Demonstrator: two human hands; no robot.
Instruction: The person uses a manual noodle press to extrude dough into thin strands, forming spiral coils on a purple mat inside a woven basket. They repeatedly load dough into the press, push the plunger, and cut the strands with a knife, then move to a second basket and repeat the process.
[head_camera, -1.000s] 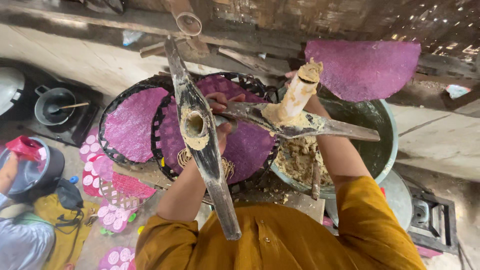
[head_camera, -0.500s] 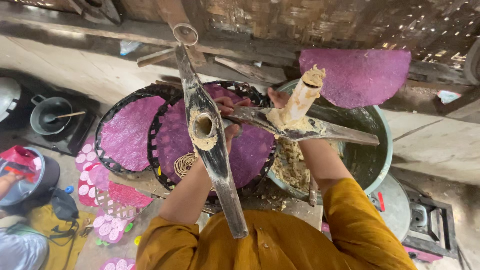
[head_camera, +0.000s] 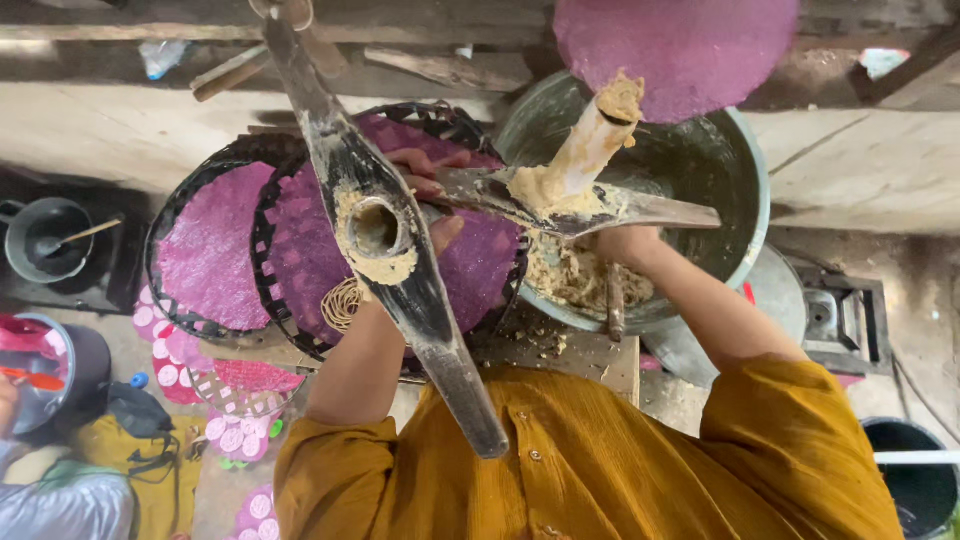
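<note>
Left hand curls its fingers around the dough-smeared wooden press, just above the purple sheet in its black basket. Right hand sits under the press arm; finger position unclear.

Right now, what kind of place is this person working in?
Probably a simple home workshop for making food by hand. A wooden press smeared with dough sits over round woven trays holding purple sheets, beside a big metal basin of dough. The left hand and right hand work the press.
</note>
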